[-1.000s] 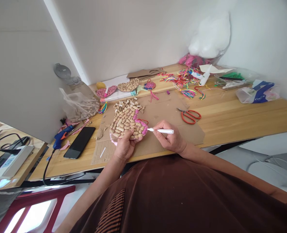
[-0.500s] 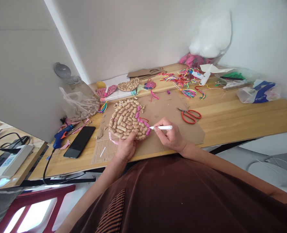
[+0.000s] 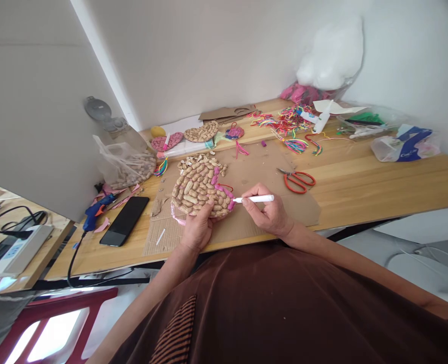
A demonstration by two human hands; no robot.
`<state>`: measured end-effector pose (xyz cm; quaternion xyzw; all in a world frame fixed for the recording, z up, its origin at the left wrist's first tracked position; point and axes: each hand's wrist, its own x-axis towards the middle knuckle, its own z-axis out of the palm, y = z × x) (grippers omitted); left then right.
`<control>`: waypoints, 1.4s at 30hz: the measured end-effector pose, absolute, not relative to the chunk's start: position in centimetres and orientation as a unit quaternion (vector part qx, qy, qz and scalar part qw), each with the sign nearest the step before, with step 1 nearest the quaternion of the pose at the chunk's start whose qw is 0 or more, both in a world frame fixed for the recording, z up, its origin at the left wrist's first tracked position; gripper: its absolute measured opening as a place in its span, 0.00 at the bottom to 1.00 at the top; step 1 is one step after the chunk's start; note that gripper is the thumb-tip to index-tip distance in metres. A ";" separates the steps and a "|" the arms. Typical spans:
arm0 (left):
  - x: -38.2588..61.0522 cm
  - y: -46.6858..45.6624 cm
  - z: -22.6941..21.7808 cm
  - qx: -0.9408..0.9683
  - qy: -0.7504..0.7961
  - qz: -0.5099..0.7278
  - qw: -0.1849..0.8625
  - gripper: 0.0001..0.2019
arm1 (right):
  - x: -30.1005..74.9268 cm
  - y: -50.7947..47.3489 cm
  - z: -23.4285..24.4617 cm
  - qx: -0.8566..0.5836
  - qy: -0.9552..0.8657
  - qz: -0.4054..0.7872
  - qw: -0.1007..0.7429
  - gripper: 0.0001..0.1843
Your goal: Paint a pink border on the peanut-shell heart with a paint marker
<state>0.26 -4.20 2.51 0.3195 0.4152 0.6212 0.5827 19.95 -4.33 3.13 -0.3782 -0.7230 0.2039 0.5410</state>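
Observation:
My left hand (image 3: 197, 228) grips the near edge of a heart-shaped piece covered with peanut shells (image 3: 197, 192), held just above a sheet of cardboard (image 3: 246, 177). Some shells along its right side are coloured pink. My right hand (image 3: 269, 212) is closed on a white marker (image 3: 254, 199), whose tip touches the pink shells at the piece's right edge. A heap of loose peanut shells (image 3: 199, 162) lies just behind the piece.
Red scissors (image 3: 297, 180) lie right of the cardboard. A black phone (image 3: 124, 221) and a blue glue gun (image 3: 95, 210) sit at the left, with a bag of peanuts (image 3: 127, 164) behind. Coloured threads (image 3: 288, 124), finished hearts (image 3: 201, 133) and plastic bags (image 3: 405, 144) line the back.
The peanut piece was turned and tilted in my left hand, now showing more of its pink right edge. My right hand with the marker shifted slightly along that edge.

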 end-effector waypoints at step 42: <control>0.3 -4.2 0.9 0.411 0.417 0.627 0.514 0.32 | 20.0 -4.2 3.0 -0.394 -0.717 0.249 0.518 0.06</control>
